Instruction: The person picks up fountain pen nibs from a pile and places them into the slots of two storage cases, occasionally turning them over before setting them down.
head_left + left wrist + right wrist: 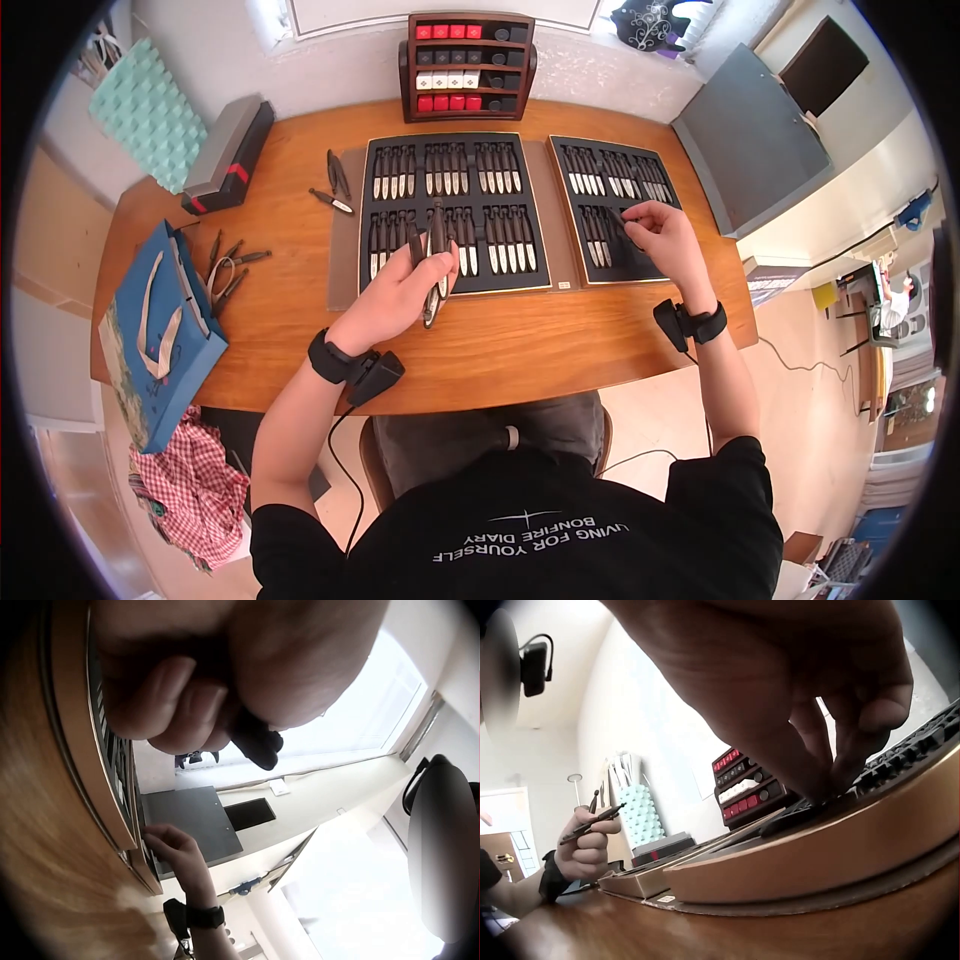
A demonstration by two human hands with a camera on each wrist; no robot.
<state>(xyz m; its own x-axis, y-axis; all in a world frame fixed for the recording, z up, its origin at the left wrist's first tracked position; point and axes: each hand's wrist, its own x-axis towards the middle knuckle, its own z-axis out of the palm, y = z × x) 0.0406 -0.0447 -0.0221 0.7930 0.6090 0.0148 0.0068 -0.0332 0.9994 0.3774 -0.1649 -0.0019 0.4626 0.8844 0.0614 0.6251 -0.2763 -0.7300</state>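
Observation:
My left hand (392,292) grips several slim, dark, pen-like pieces (437,235) with silver-white lower parts, raised over the front of the left tray (460,283). The tray's black insert carries two rows of the same pieces. In the left wrist view, one dark rounded end (255,742) pokes out past the curled fingers. Over the right tray (625,272), my right hand (668,243) pinches a dark piece (617,216) between thumb and fingertips, low at the front row. In the right wrist view its fingertips (832,784) come right down to the insert, hiding most of that piece.
Loose pen-like pieces (338,175) lie left of the trays, and more (235,258) lie beside a blue gift bag (165,340). A wooden rack (468,68) of red, black and white boxes stands behind. A grey box (230,155) and a large grey panel (755,140) flank the table.

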